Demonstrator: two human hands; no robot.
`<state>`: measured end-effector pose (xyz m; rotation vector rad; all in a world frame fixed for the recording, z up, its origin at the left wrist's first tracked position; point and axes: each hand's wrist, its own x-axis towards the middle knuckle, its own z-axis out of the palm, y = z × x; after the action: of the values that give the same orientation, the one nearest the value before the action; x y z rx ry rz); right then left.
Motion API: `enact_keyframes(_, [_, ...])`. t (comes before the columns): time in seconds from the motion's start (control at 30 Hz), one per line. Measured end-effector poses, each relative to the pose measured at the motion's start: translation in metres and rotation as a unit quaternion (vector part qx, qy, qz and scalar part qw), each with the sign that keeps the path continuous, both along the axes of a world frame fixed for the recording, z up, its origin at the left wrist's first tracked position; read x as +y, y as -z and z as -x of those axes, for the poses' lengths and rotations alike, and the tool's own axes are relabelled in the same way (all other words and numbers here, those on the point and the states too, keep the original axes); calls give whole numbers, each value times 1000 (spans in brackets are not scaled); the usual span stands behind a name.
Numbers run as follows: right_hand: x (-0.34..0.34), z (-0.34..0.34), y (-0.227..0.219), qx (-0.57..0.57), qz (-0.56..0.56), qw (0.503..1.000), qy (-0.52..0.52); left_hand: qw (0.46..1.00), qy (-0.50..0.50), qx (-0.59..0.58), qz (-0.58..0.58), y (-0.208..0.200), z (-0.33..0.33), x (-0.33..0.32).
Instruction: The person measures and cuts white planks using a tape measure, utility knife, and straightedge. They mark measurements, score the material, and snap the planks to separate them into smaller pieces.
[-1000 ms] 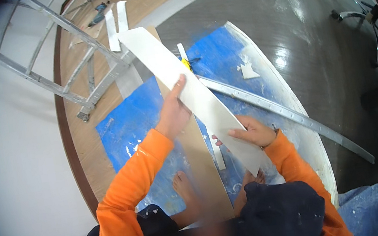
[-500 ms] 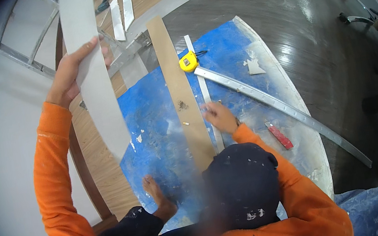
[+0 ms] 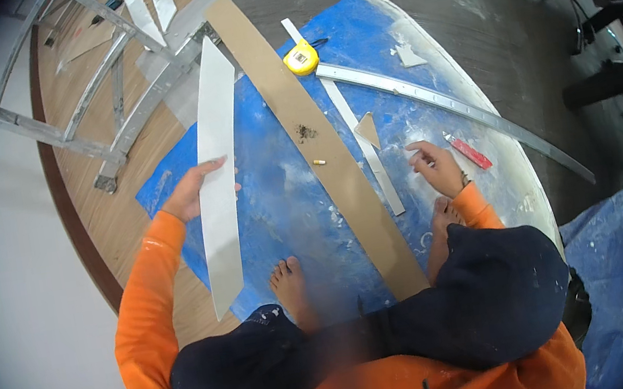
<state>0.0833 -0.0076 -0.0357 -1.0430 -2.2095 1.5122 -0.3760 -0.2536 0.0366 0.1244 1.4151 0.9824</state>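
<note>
The left hand (image 3: pixel 193 193) holds a long white strip (image 3: pixel 217 156), which has slanted ends and comes nearly to a point at its lower end. The thumb lies on the face of the strip, and some fingertips show at its right edge, so the hand closes around it from behind. The strip is to the left of a brown board (image 3: pixel 368 214), apart from it, in front of the blue sheet (image 3: pixel 266 193).

The right hand (image 3: pixel 440 170) is half open — its fingers are loosely curled, with a narrow gap between the thumb and the index finger. It is just beside a red cutter (image 3: pixel 468 151), which is to its right on the sheet.

The brown board lies aslant between the two bare feet, and on it there are a dark patch of crumbs (image 3: pixel 306 132) and a small pale bit (image 3: pixel 319 162). To its right lies a thin white strip (image 3: pixel 342 104), with a triangular piece (image 3: pixel 367 130) at its side. A yellow tape measure (image 3: pixel 301 58) is near the upper end of a long metal bar (image 3: pixel 461 107). A metal ladder (image 3: pixel 151 98) stands at the upper left.
</note>
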Motion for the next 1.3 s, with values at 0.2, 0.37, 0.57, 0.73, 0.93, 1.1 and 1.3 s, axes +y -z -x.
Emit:
enact_keyframes(0.2, [-41,8,-61,-83,-104,991,-6,999,43,24,-12,50,38,0])
enact_keyframes(0.37, [-80,-32,-122,-172,-113,978,14,988,66,121,-66,94,50,-2])
enact_keyframes(0.57, [-162,-51,-164,-200,-162,950,175,898,32,430,-87,125,13,-4])
enact_keyframes(0.73, [-213,-14,-57,-171,-164,967,91,827,74,553,-70,128,0,-7])
enact_keyframes(0.93, [-203,27,10,-295,-209,932,6,744,120,657,-22,132,-5,-21])
enact_keyframes(1.1, [-215,30,27,-279,-266,922,49,692,158,703,43,128,-11,-44])
enact_keyframes(1.3, [-214,17,32,-179,-187,956,136,685,118,719,14,135,-11,-39])
